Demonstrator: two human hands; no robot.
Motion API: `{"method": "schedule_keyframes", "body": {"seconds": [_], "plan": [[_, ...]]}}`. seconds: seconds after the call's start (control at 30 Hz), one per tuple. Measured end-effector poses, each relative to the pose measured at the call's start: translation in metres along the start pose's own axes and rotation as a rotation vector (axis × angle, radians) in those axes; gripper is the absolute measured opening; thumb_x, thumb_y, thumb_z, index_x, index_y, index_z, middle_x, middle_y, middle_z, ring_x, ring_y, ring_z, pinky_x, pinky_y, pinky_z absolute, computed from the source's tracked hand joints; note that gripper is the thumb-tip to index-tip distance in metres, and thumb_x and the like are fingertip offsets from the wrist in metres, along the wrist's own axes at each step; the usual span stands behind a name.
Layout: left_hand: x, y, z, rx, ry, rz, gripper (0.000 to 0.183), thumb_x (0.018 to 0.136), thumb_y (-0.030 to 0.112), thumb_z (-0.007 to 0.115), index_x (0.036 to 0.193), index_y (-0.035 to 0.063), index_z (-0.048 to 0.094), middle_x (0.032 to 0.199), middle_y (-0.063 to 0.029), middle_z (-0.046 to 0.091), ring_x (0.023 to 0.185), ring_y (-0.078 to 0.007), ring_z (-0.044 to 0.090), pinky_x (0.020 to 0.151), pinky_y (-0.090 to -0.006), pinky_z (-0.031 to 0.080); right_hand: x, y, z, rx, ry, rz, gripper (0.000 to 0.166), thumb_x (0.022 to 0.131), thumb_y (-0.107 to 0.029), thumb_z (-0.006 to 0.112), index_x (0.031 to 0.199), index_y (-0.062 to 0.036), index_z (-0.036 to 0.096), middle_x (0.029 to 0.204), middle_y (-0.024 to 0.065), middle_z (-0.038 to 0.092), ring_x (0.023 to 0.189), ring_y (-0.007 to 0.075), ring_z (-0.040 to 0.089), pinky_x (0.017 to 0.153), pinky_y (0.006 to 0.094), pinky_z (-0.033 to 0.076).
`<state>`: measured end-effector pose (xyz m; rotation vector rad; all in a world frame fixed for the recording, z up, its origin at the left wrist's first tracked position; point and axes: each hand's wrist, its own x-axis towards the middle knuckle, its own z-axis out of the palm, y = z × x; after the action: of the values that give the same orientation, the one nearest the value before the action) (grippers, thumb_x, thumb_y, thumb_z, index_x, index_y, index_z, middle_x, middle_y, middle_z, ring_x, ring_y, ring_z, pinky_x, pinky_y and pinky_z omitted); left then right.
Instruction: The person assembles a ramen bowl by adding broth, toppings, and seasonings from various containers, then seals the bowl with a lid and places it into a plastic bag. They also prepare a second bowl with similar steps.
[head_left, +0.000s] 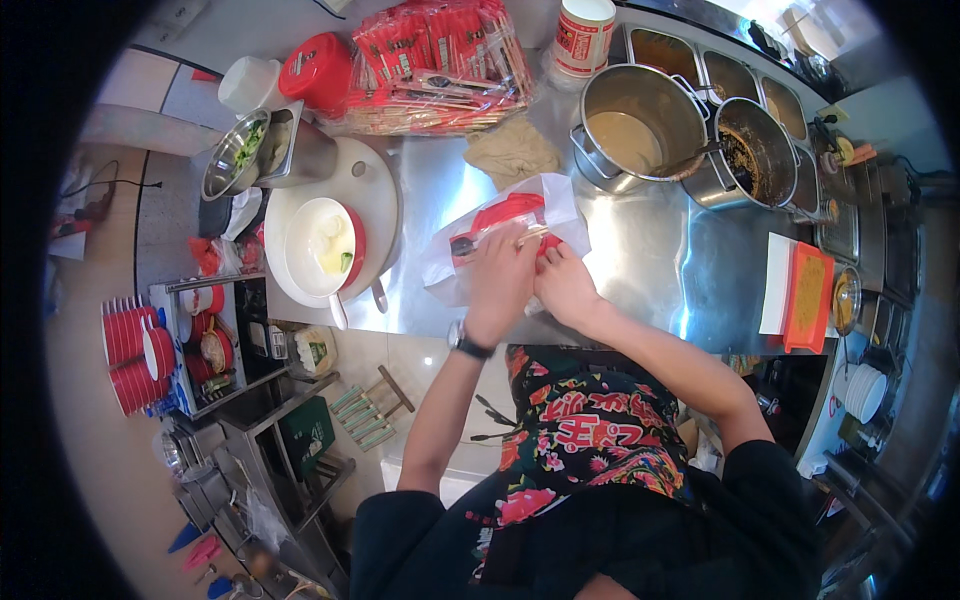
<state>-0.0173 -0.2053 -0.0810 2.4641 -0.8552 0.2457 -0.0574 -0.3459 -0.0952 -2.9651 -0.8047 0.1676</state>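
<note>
A white plastic bag (566, 199) lies on the steel counter in front of me. Through its thin film I see a red round lid (510, 211) and a cutlery pack (461, 247) with a dark spoon and wooden chopstick ends. My left hand (501, 281), with a watch on the wrist, reaches across the pack, its fingers bent on the bag's near side. Close against it, my right hand (564, 291) has its fingers curled on the same part of the bag. A small bit of white film shows below the hands; their exact grip is partly hidden.
To the left, a white-lined pan (319, 247) stands on a round white board (382, 195). A beige cloth (514, 150) and bagged cutlery packs (442, 67) lie behind. Two steel pots (637, 127) occupy the back right, one with a ladle. An orange tray (808, 296) sits at right.
</note>
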Motion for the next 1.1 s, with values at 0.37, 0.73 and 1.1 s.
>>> {"method": "schedule_keyframes", "body": {"seconds": [0.37, 0.73, 1.1], "plan": [[0.012, -0.028, 0.047, 0.225, -0.284, -0.156, 0.036, 0.076, 0.02, 0.062, 0.111, 0.0108, 0.059, 0.114, -0.0146, 0.055, 0.118, -0.034, 0.045, 0.083, -0.0594, 0.038, -0.001, 0.015, -0.025, 0.232, 0.421, -0.106, 0.009, 0.074, -0.014, 0.058, 0.08, -0.0061, 0.058, 0.086, 0.0068, 0.056, 0.087, 0.022, 0.052, 0.083, 0.0353, 0.038], [0.015, -0.039, 0.04, -0.399, 0.03, -0.22, 0.016, 0.083, 0.003, 0.055, 0.097, -0.0008, 0.062, 0.089, -0.0147, 0.063, 0.081, -0.0293, 0.062, 0.073, -0.0376, 0.049, -0.053, 0.001, 0.069, 0.993, 0.019, 0.312, 0.045, 0.082, -0.023, 0.068, 0.115, 0.0034, 0.056, 0.111, 0.0164, 0.059, 0.098, 0.0286, 0.058, 0.088, 0.0389, 0.044], [-0.122, 0.04, 0.01, -1.105, 0.002, -0.974, 0.027, 0.088, 0.014, 0.064, 0.107, -0.0034, 0.056, 0.081, -0.0057, 0.064, 0.066, -0.01, 0.06, 0.058, -0.0217, 0.049, -0.044, -0.015, 0.063, 1.85, 0.117, 0.746, 0.036, 0.09, -0.025, 0.059, 0.114, 0.0001, 0.052, 0.08, 0.0046, 0.06, 0.064, 0.0128, 0.055, 0.055, 0.0263, 0.044]]}}
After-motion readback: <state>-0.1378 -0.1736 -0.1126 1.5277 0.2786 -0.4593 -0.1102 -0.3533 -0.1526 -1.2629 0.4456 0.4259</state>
